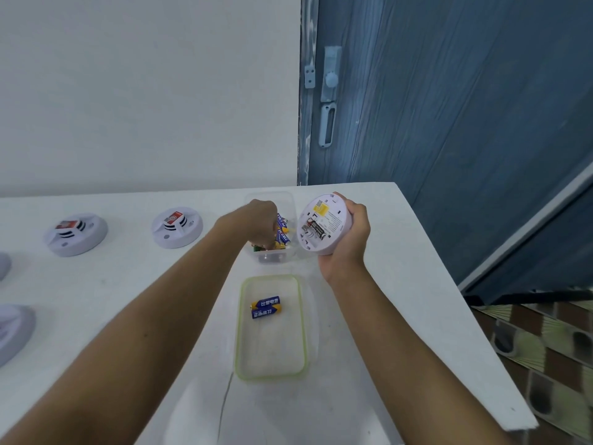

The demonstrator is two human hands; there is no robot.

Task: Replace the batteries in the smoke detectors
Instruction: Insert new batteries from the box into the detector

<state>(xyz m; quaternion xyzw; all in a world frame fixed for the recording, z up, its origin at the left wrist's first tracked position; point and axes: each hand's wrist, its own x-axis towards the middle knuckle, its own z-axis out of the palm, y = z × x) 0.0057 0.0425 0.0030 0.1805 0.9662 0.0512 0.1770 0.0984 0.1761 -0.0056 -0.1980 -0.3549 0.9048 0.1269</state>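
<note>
Far-left detector (76,234) and a second detector (177,227) sit along the table's far edge. The left hand (256,224) is dipped into the clear tub (272,256) of batteries (282,232) toward the far right corner. Its fingertips are buried, so I can't tell if they've pinched one. Those cells look small, slick and rolly, so I'd pinch across the middle.

Nearer, a green-rimmed tray (239,326) holds two blue batteries (265,307). The right hand (345,239) has its fingers wrapped round the rim of the smoke detector (330,213), held up beside the tub with its back open and one black battery (316,231) seated. The shell is probably light, stiff plastic, so a rim grip clear of the bay seems right.
</note>
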